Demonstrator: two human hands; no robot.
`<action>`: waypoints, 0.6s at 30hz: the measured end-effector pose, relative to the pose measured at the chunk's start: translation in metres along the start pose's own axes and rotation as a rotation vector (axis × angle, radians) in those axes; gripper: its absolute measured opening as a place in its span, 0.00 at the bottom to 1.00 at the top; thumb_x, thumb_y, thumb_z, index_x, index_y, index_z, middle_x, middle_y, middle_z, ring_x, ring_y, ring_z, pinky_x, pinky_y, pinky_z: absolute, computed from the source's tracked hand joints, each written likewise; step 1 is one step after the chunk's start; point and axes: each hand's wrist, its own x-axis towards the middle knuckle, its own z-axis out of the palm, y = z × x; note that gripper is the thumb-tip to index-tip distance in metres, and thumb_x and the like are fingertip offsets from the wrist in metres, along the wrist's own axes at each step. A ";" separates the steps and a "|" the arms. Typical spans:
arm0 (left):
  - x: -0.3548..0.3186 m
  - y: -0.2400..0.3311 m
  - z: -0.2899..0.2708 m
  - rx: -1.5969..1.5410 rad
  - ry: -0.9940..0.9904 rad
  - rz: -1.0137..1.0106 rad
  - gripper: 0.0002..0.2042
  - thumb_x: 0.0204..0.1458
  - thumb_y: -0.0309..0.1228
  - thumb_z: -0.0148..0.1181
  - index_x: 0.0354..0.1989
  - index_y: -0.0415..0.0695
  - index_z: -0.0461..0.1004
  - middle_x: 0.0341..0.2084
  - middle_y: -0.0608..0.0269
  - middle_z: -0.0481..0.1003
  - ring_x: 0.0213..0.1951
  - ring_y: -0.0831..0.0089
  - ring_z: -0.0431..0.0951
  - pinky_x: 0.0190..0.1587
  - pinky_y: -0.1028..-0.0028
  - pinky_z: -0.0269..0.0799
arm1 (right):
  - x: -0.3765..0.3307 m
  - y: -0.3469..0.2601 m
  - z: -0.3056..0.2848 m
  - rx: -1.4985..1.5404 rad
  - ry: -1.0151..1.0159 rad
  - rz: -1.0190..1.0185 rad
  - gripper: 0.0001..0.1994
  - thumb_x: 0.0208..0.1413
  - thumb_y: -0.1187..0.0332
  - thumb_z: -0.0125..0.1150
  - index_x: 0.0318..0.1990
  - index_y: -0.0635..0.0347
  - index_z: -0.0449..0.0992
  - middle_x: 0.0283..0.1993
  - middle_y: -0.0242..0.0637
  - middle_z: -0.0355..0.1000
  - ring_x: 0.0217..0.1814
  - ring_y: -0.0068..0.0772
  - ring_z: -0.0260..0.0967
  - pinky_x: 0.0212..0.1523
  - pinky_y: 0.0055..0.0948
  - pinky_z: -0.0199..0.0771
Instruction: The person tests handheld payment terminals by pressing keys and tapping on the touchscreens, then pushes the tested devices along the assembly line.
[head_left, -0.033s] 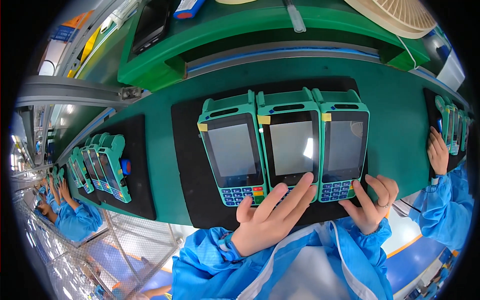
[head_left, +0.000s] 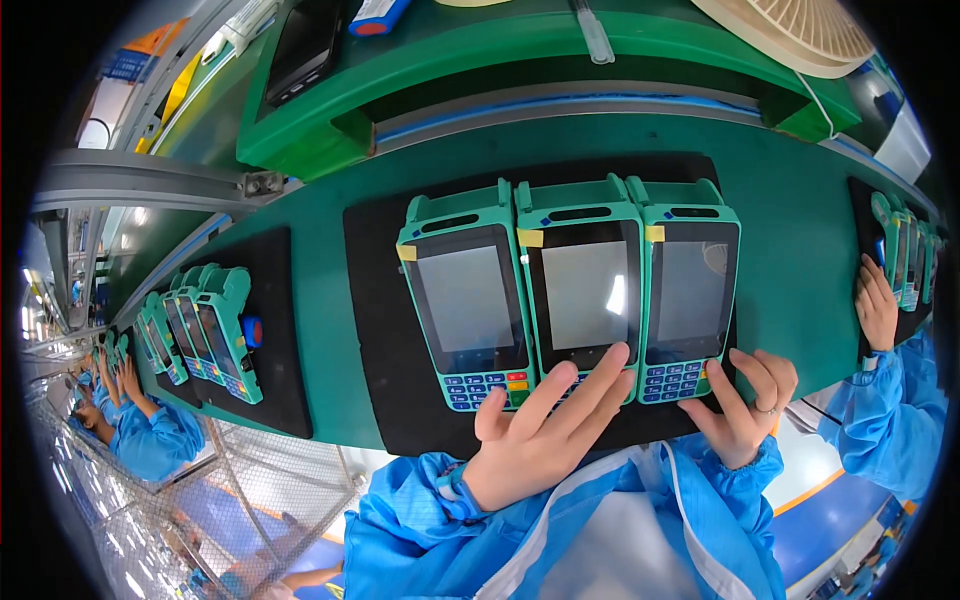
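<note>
Three green payment terminals stand side by side on a black mat (head_left: 375, 330): a left terminal (head_left: 466, 300), a middle terminal (head_left: 588, 290) and a right terminal (head_left: 690, 290). Each has a screen, a blue keypad and a yellow tab at the screen's upper left corner. My left hand (head_left: 535, 430) spreads its fingers over the middle terminal's keypad, hiding most of it; one fingertip reaches the lower edge of its screen. At the right terminal's lower right corner is my right hand (head_left: 745, 405), fingers bent and apart, a fingertip by the keypad's edge. Neither hand grips anything.
More terminals (head_left: 205, 330) stand on another mat to the left, beside a blue and red object (head_left: 252, 332). A co-worker's hand (head_left: 876, 310) is by terminals (head_left: 905, 255) at far right. A green shelf (head_left: 460, 70) spans the back, bearing a black device (head_left: 303, 50) and a fan (head_left: 795, 30).
</note>
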 end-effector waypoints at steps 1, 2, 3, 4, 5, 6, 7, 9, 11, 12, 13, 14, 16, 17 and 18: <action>0.001 -0.001 -0.001 -0.011 -0.023 0.032 0.18 0.45 0.49 0.60 0.47 0.70 0.75 0.56 0.83 0.66 0.64 0.66 0.48 0.64 0.59 0.26 | 0.000 0.000 -0.001 -0.016 -0.020 -0.003 0.22 0.29 0.55 0.71 0.38 0.49 0.78 0.46 0.33 0.65 0.47 0.41 0.58 0.45 0.38 0.61; 0.001 -0.001 0.000 -0.018 -0.024 0.026 0.17 0.44 0.48 0.60 0.46 0.68 0.76 0.57 0.82 0.65 0.64 0.65 0.46 0.63 0.59 0.25 | 0.001 0.000 -0.002 -0.012 -0.022 -0.006 0.22 0.29 0.55 0.71 0.38 0.49 0.78 0.46 0.33 0.65 0.47 0.41 0.58 0.45 0.38 0.61; 0.000 -0.002 -0.004 -0.016 -0.026 0.022 0.17 0.44 0.48 0.60 0.46 0.68 0.76 0.57 0.82 0.65 0.64 0.65 0.46 0.63 0.59 0.25 | 0.002 0.000 -0.002 -0.010 -0.025 -0.002 0.22 0.31 0.53 0.70 0.37 0.49 0.78 0.46 0.34 0.65 0.47 0.41 0.58 0.45 0.38 0.61; 0.001 -0.005 -0.007 -0.043 -0.059 0.010 0.17 0.44 0.47 0.61 0.45 0.68 0.76 0.57 0.82 0.65 0.65 0.65 0.45 0.63 0.60 0.26 | 0.003 0.001 -0.001 -0.010 -0.024 0.000 0.22 0.33 0.51 0.69 0.37 0.49 0.78 0.47 0.34 0.65 0.48 0.41 0.58 0.46 0.39 0.60; 0.000 -0.008 -0.010 -0.069 -0.091 -0.002 0.16 0.44 0.47 0.61 0.45 0.69 0.76 0.57 0.81 0.64 0.65 0.66 0.44 0.63 0.60 0.26 | 0.003 0.001 -0.001 -0.006 -0.021 -0.005 0.22 0.33 0.51 0.69 0.37 0.49 0.78 0.47 0.34 0.65 0.48 0.41 0.58 0.46 0.39 0.60; -0.007 -0.015 -0.011 0.009 -0.038 0.039 0.15 0.43 0.46 0.62 0.43 0.71 0.77 0.55 0.81 0.66 0.65 0.65 0.44 0.62 0.61 0.30 | 0.002 0.001 -0.001 -0.019 -0.008 -0.014 0.22 0.34 0.48 0.67 0.38 0.49 0.78 0.46 0.34 0.66 0.48 0.41 0.58 0.46 0.39 0.60; -0.014 -0.025 -0.017 0.059 -0.024 0.047 0.16 0.42 0.45 0.64 0.43 0.73 0.76 0.53 0.81 0.67 0.64 0.65 0.45 0.62 0.61 0.32 | -0.001 0.001 0.000 -0.030 0.005 -0.022 0.23 0.36 0.46 0.66 0.38 0.49 0.78 0.46 0.35 0.66 0.48 0.41 0.58 0.46 0.39 0.60; -0.033 -0.040 -0.021 0.132 0.045 -0.006 0.17 0.53 0.50 0.51 0.52 0.71 0.71 0.59 0.81 0.63 0.66 0.68 0.46 0.66 0.62 0.24 | -0.007 0.004 0.001 -0.062 0.021 -0.040 0.24 0.41 0.43 0.62 0.40 0.49 0.78 0.46 0.36 0.66 0.47 0.41 0.60 0.46 0.39 0.59; -0.038 -0.043 -0.022 0.205 0.019 -0.051 0.18 0.51 0.49 0.54 0.51 0.68 0.73 0.58 0.83 0.64 0.66 0.70 0.47 0.65 0.62 0.26 | -0.006 0.002 0.000 -0.124 -0.011 -0.047 0.25 0.45 0.41 0.58 0.42 0.50 0.77 0.47 0.36 0.66 0.48 0.41 0.60 0.46 0.38 0.59; -0.042 -0.046 -0.017 0.288 -0.001 -0.023 0.18 0.50 0.49 0.55 0.50 0.66 0.74 0.58 0.83 0.64 0.65 0.70 0.48 0.65 0.62 0.26 | -0.004 0.000 -0.001 -0.113 -0.003 -0.047 0.26 0.47 0.40 0.56 0.43 0.50 0.77 0.47 0.36 0.67 0.48 0.41 0.60 0.46 0.39 0.59; -0.039 -0.048 -0.015 0.214 -0.058 -0.004 0.19 0.48 0.48 0.57 0.50 0.63 0.75 0.58 0.83 0.65 0.65 0.69 0.49 0.64 0.61 0.27 | -0.001 0.000 -0.004 -0.106 0.005 -0.043 0.27 0.48 0.39 0.54 0.43 0.51 0.77 0.47 0.37 0.67 0.48 0.42 0.60 0.47 0.39 0.59; -0.038 -0.048 -0.015 0.224 -0.064 -0.011 0.19 0.48 0.48 0.57 0.50 0.63 0.75 0.58 0.83 0.65 0.65 0.69 0.49 0.64 0.61 0.27 | 0.002 0.002 -0.008 -0.103 0.012 -0.056 0.28 0.51 0.39 0.51 0.45 0.53 0.76 0.47 0.38 0.68 0.48 0.42 0.60 0.47 0.39 0.60; -0.036 -0.048 -0.016 0.206 -0.058 -0.002 0.19 0.48 0.48 0.58 0.49 0.62 0.75 0.57 0.83 0.65 0.65 0.69 0.49 0.64 0.59 0.27 | 0.007 0.004 -0.011 -0.095 0.052 -0.075 0.28 0.51 0.39 0.51 0.45 0.53 0.76 0.47 0.38 0.68 0.48 0.42 0.60 0.47 0.39 0.60; -0.036 -0.047 -0.015 0.197 -0.051 -0.014 0.19 0.47 0.49 0.58 0.49 0.62 0.75 0.57 0.83 0.65 0.64 0.69 0.49 0.64 0.59 0.27 | 0.010 0.005 -0.011 -0.100 0.090 -0.087 0.28 0.51 0.39 0.51 0.45 0.54 0.76 0.46 0.38 0.68 0.48 0.42 0.60 0.47 0.40 0.60; -0.035 -0.047 -0.016 0.196 -0.049 -0.007 0.19 0.47 0.49 0.58 0.49 0.62 0.75 0.57 0.83 0.65 0.64 0.69 0.49 0.64 0.59 0.27 | 0.012 0.005 -0.008 -0.099 0.108 -0.073 0.28 0.51 0.39 0.50 0.44 0.54 0.76 0.46 0.37 0.69 0.48 0.42 0.60 0.48 0.39 0.60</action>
